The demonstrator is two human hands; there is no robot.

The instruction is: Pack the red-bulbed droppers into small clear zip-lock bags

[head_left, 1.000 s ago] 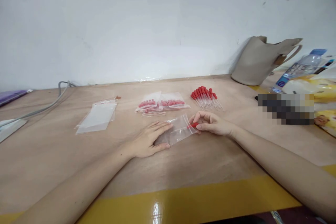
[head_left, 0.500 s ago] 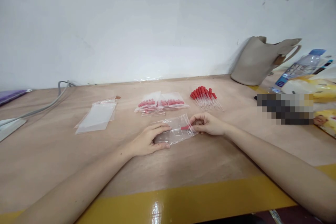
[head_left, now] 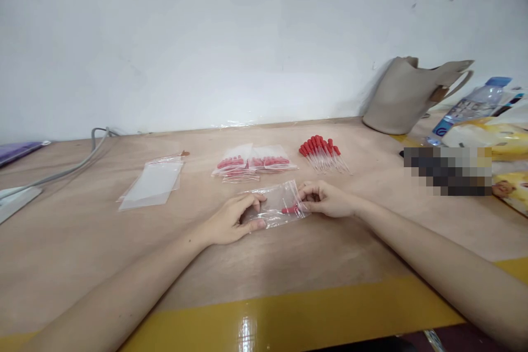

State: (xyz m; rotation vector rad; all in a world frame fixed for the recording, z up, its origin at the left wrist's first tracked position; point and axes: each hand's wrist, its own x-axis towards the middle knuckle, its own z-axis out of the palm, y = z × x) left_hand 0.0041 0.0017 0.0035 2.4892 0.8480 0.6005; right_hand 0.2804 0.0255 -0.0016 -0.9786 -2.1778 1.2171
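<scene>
A clear zip bag (head_left: 275, 193) lies on the table between my hands, its mouth towards the right. My left hand (head_left: 231, 221) holds the bag's closed end, thumb and fingers bent over it. At the mouth, my right hand (head_left: 328, 199) pinches a glass dropper whose red rubber bulb (head_left: 289, 209) is inside the bag; the fingers hide most of its tube. Behind my right hand, a pile of red-bulbed droppers (head_left: 319, 148) fans out, bulbs away from me. Filled zip bags (head_left: 235, 164) with red bulbs showing lie beyond the held bag.
A stack of flat clear bags (head_left: 150, 184) lies to the left. A grey cable (head_left: 74, 168) runs along the far left. At the right stand a beige bag (head_left: 406, 96) and a water bottle (head_left: 470, 107), near yellow packs (head_left: 501, 137). Yellow tape (head_left: 297, 313) covers the front edge.
The red bulb has shifted slightly nearer to me inside the bag, and my right fingers have closed in at the mouth. My left hand has barely moved.
</scene>
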